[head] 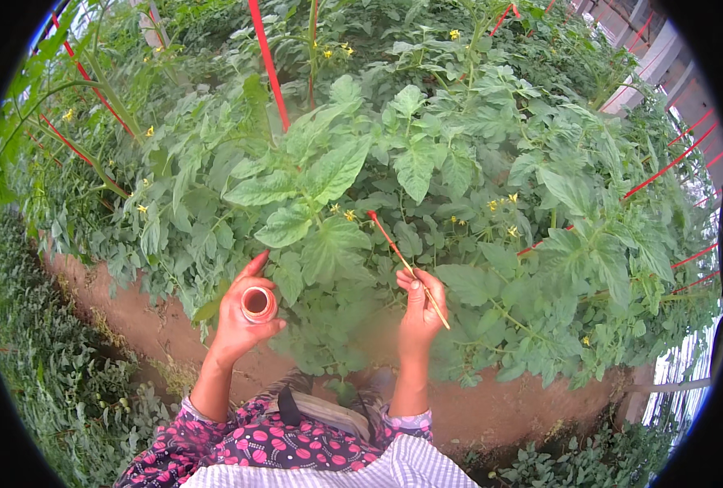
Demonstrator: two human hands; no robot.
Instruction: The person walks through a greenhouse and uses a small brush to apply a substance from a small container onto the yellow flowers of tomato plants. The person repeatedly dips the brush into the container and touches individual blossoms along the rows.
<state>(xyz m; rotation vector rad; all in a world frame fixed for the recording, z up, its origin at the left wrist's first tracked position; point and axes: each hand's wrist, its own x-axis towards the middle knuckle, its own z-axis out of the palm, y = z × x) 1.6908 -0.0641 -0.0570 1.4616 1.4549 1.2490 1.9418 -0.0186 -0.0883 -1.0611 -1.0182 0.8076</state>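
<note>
My left hand [234,317] holds a small open bottle [259,304] upright, its round mouth facing up and dark inside. The index finger stretches past it, stained red at the tip. In my right hand [421,300] a thin brush [398,253] is pinched like a pen. Its red-coated tip points up and left, close to a cluster of yellow tomato flowers [349,215]; I cannot tell whether it touches them. Broad tomato leaves [337,171] spread just beyond both hands. More yellow blossoms [513,230] hang to the right of the brush.
Red strings [269,64] run up through the tomato plants, several more slanting at the right. Bare soil [111,299] forms a path near my feet. Another row of plants [50,366] grows at lower left. Concrete posts [645,70] stand at upper right.
</note>
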